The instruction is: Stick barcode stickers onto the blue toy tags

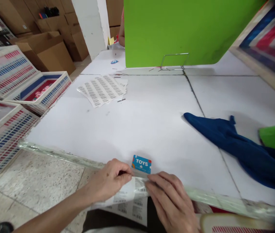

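Two hands (108, 183) (170, 200) — one TOYS card (141, 164), one navy cloth (231, 145).

Table: a white-topped work table (156, 136) with dark seams between its panels and a clear strip (62, 157) along the near edge
Near edge: a blue "TOYS" card (141, 164) lying flat
Middle: fanned sheets of barcode labels (100, 90)
Right: a crumpled navy cloth (231, 145)
Far end: a green partition (188, 29) upright in a wire stand (174, 61), with a small blue tag (114, 61) beside it
Floor: speckled tiles (37, 181) carrying cardboard boxes (52, 55) beyond the table
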Tool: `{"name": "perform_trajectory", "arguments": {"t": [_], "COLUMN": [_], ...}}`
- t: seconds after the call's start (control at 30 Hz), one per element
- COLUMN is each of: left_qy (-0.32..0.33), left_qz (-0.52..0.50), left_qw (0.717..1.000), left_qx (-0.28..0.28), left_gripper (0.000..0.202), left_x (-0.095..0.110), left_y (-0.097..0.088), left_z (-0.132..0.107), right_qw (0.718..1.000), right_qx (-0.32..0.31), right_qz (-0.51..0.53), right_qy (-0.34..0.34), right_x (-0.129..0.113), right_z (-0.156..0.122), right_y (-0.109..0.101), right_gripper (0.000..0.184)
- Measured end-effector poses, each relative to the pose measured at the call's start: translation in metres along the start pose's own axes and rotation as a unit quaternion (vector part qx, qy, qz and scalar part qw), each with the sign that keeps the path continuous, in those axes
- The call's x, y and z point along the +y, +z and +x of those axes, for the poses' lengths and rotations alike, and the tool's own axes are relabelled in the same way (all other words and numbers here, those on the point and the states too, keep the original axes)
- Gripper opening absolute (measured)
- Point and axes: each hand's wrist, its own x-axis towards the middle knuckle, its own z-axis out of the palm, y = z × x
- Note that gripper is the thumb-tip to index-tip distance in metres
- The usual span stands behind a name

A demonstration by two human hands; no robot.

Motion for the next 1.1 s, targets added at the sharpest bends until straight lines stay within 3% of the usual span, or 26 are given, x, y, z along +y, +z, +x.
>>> {"name": "perform_trajectory", "arguments": {"t": [0.1, 0.17, 0.27, 0.37, 0.47, 0.67, 1.1], "left_qy": [0.019, 0.035, 0.088, 0.170, 0.250, 0.335, 0.359], "left_qz": [0.003, 0.016, 0.063, 0.139, 0.219, 0.261, 0.268], "left_qw": [1.000, 0.999, 0.994, 0.976, 0.943, 0.894, 0.879], "left_qx": [-0.002, 0.016, 0.019, -0.009, 0.022, 0.146, 0.161], "left_gripper": [0.023, 0.024, 0.026, 0.019, 0.018, 0.024, 0.021], "left_x": [-0.005, -0.008, -0.011, -0.016, -0.024, -0.041, -0.051], "left_y": [0.000, 0.003, 0.012, 0.028, 0.043, 0.050, 0.049], "left_z": [0.005, 0.006, 0.001, -0.008, -0.012, -0.010, -0.008], "right_qw": [0.999, 0.998, 0.985, 0.941, 0.911, 0.921, 0.931], "right_qx": [-0.031, -0.039, -0.016, -0.017, -0.032, -0.051, -0.049], "right_qz": [0.015, 0.051, 0.108, 0.159, 0.196, 0.185, 0.143], "right_qy": [-0.040, -0.021, 0.132, 0.298, 0.361, 0.338, 0.333], "right_x": [-0.008, -0.010, -0.002, 0.016, 0.031, 0.032, 0.021], "right_z": [0.001, 0.001, 0.005, 0.013, 0.018, 0.021, 0.022], "right_y": [-0.011, -0.019, -0.025, -0.018, -0.003, 0.017, 0.028], "right_gripper": [0.021, 0.017, 0.008, 0.010, 0.016, 0.014, 0.009]}}
